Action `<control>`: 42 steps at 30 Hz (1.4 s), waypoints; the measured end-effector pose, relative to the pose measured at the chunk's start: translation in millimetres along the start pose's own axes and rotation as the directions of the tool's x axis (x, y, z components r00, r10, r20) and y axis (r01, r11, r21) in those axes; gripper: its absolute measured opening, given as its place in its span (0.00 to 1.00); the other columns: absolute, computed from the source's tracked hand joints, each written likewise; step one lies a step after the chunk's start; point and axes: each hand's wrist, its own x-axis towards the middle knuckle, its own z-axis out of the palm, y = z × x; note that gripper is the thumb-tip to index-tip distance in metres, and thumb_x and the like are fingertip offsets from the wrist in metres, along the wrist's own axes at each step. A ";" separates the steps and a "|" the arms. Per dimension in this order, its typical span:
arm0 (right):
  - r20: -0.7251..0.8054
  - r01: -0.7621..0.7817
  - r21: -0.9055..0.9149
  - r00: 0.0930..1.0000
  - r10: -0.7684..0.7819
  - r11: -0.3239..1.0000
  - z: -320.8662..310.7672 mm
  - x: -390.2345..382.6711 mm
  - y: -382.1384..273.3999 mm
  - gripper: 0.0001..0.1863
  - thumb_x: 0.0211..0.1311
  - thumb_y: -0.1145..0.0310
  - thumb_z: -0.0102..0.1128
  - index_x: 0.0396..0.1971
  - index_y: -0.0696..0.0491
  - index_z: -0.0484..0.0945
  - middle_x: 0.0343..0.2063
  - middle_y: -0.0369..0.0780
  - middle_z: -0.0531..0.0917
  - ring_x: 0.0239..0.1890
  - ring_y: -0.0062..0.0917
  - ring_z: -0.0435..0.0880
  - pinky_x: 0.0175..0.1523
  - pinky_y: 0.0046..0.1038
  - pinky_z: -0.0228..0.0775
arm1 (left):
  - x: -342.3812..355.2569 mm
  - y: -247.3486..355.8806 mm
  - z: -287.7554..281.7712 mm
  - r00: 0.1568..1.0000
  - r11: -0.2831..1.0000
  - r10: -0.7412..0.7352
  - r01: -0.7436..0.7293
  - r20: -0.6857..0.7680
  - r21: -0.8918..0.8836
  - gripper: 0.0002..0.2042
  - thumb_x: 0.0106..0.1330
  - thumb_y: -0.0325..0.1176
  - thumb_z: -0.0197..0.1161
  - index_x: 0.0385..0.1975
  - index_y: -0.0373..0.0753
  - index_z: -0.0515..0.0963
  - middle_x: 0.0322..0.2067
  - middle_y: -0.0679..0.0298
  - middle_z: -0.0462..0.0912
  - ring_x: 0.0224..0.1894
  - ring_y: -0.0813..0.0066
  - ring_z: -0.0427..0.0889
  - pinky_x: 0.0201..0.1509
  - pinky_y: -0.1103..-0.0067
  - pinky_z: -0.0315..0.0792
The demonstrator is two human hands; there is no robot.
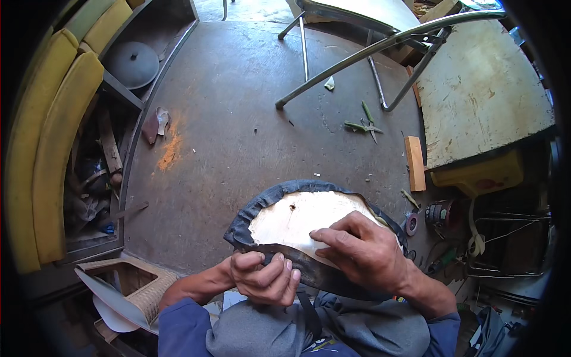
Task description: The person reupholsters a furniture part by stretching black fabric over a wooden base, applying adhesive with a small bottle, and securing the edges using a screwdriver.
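On my lap lies a rounded seat pad, its pale wooden board (pixel 279 215) facing up and a small dark hole near the far side. A black cover (pixel 256 207) wraps over its rim in gathered folds. My left hand (pixel 264 276) is closed on the cover along the near left edge, fingers curled. Above the right part of the board, my right hand (pixel 369 250) has its fingers bent together close to the near edge of the cover. What lies between those fingertips, if anything, is hidden.
Green-handled snips (pixel 366 126) lie on the floor beyond the pad, near a metal-tube chair frame (pixel 351 66). A wood block (pixel 414 163) and a worn board (pixel 485 95) are at right. Yellow cushions (pixel 59 137) and a shelf holding a round lid (pixel 131 64) stand at left.
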 end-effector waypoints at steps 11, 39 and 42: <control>0.047 0.052 -0.004 0.998 -0.052 0.999 -9.9 4.2 -7.3 0.21 0.54 0.81 0.67 0.51 0.56 0.83 0.32 0.41 0.80 0.34 0.31 0.83 0.36 0.29 0.78 | -7.3 -4.4 -3.1 0.998 0.995 0.054 -0.056 0.030 0.087 0.07 0.69 0.39 0.61 0.43 0.49 0.75 0.39 0.70 0.74 0.44 0.76 0.76 0.45 0.67 0.61; -0.653 -0.058 0.418 0.675 0.344 0.907 -57.4 -62.6 9.4 0.15 0.68 0.73 0.66 0.50 0.62 0.77 0.43 0.43 0.74 0.39 0.26 0.83 0.44 0.31 0.83 | 5.3 -22.9 8.4 0.945 0.951 -0.290 0.302 0.151 -0.064 0.08 0.60 0.28 0.64 0.34 0.48 0.73 0.37 0.68 0.86 0.38 0.76 0.85 0.45 0.75 0.63; -0.704 0.132 0.497 0.640 0.309 0.858 -68.0 -80.6 33.1 0.20 0.71 0.69 0.65 0.58 0.60 0.74 0.47 0.44 0.74 0.46 0.28 0.81 0.49 0.35 0.81 | 2.0 -24.2 11.2 0.921 0.937 -0.328 0.346 0.210 -0.053 0.09 0.59 0.27 0.65 0.34 0.48 0.73 0.34 0.69 0.85 0.36 0.78 0.84 0.43 0.76 0.65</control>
